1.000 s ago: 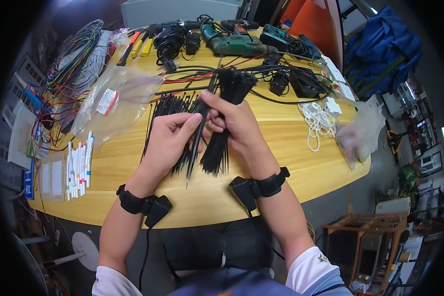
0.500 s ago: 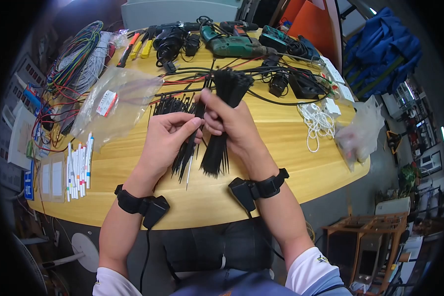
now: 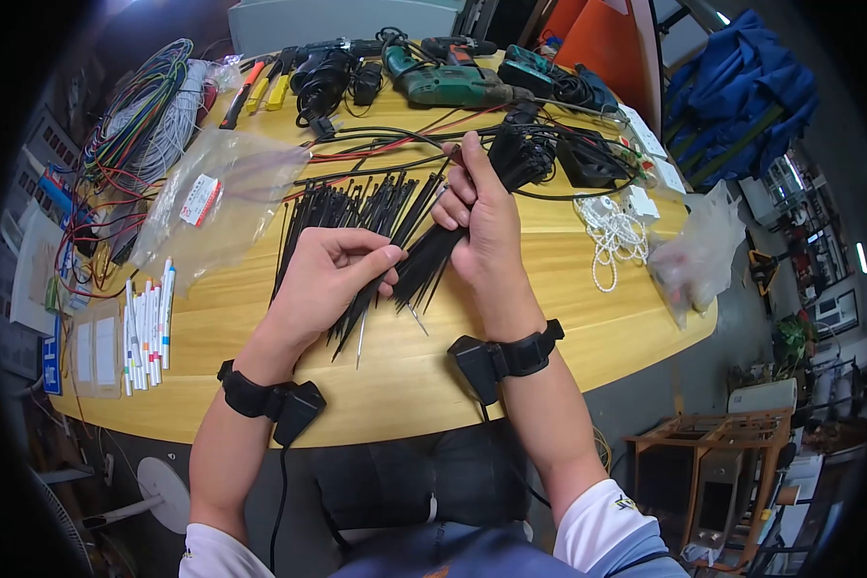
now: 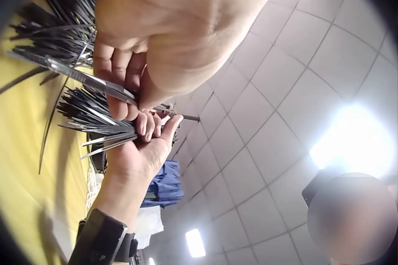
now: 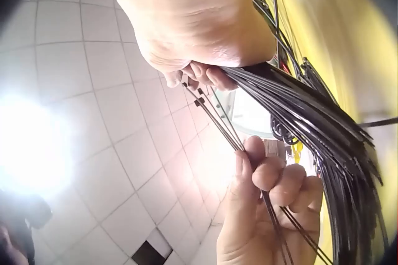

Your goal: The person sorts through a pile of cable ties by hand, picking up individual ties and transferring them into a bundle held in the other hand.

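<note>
Black cable ties are in both hands. The right hand (image 3: 486,222) grips a thick bundle of ties (image 3: 432,262), its heads pointing up and right past the thumb. In the left hand (image 3: 332,279), thumb and fingers pinch a few thin ties, which the right wrist view shows as separate strips (image 5: 214,116) between the two hands. Loose ties (image 3: 342,207) lie on the table behind the left hand. In the left wrist view the right hand (image 4: 140,153) holds its bundle (image 4: 93,116) just beyond the left fingers.
On the wooden table (image 3: 222,337) lie a plastic bag (image 3: 231,193), white markers (image 3: 148,328), coiled wires (image 3: 144,116), a green drill (image 3: 453,85), black cables and a white cord (image 3: 607,241). Another bag (image 3: 694,255) lies at the right edge.
The right hand has moved up and right, tilting its bundle so the heads lean right. The left hand has stayed nearly in place, still pinching ties; more loose ties show behind it.
</note>
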A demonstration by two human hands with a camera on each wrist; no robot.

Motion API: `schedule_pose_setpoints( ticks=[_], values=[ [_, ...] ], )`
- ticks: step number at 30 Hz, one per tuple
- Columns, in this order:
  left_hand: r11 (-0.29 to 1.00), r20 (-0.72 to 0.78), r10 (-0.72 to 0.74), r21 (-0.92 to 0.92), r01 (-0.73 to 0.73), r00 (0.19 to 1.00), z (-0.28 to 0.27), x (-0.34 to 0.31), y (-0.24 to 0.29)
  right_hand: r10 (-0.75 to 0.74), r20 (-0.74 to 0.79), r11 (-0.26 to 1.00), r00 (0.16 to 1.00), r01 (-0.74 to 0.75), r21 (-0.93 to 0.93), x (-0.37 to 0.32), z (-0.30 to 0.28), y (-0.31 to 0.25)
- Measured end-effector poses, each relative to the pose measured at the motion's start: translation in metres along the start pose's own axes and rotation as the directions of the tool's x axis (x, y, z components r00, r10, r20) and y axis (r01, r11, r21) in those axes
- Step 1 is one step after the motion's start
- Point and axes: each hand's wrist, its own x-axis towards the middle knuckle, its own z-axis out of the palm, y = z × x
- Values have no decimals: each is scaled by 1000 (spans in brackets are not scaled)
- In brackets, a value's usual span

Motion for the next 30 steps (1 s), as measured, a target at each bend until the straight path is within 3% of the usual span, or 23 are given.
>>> schedule_pose_setpoints(
  ticks=[10,17,30],
  values=[
    [997,10,-19,-74,20,1000,-2,2,-5,47,-20,999,999,-47,-8,1,1,1],
    [998,-2,1,-60,-1,1000,-3,3,-7,12,-4,996,1000,-11,83,5,-8,2],
    [998,-50,38,-47,-40,998,-5,5,-10,12,-48,1000,999,-11,17,3,-3,5]
  ],
)
